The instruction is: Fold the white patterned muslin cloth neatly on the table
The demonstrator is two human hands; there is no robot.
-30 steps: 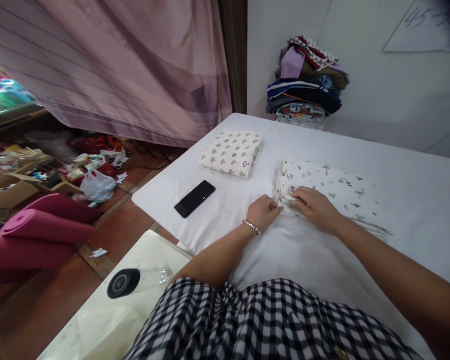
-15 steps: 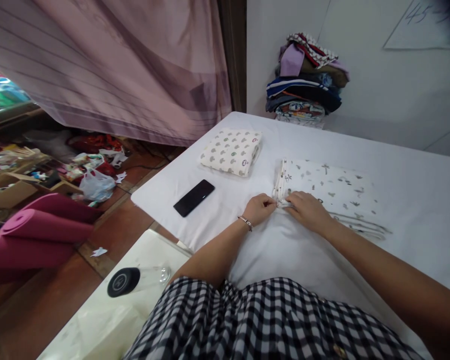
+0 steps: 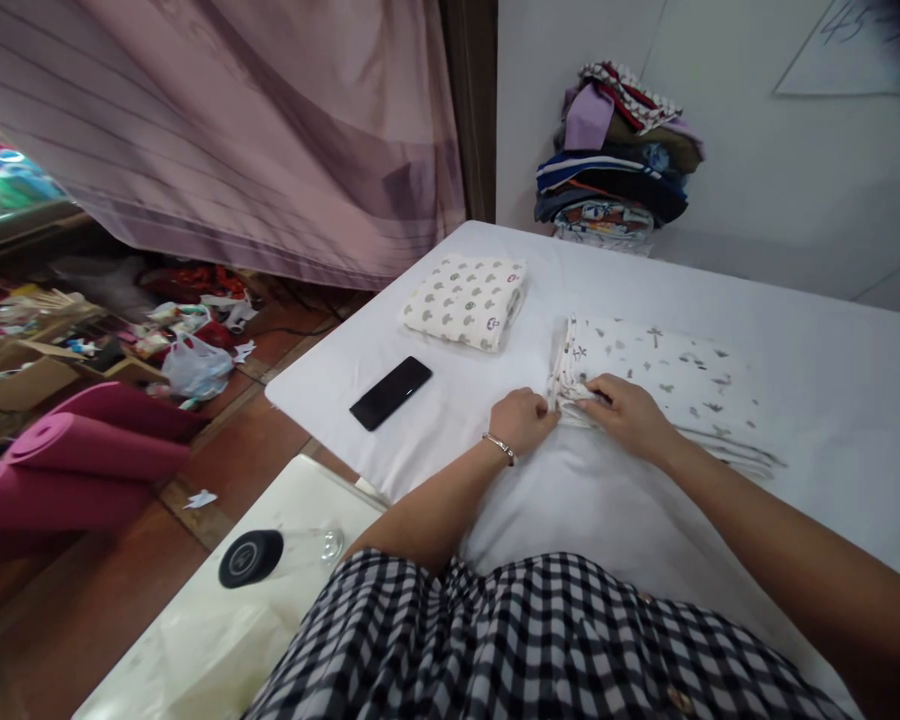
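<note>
Right hand [image 3: 631, 416] has shifted slightly rightward, pinching the cloth [image 3: 679, 372].

Your left grip [image 3: 523, 420] and right grip [image 3: 630, 418] pinch the printed cloth [image 3: 682, 375] at its near left corner on the white surface [image 3: 832, 400]; to the left lie a phone [image 3: 391, 393] (screen dark) and, farther off, a folded grey-patterned cloth [image 3: 463, 303].

Pale grey wall [image 3: 757, 180], handwritten paper [image 3: 847, 60] upper right. Mauve curtain [image 3: 285, 130] left. Reddish-brown tiled floor [image 3: 112, 590]. White-covered table [image 3: 832, 380].
</note>
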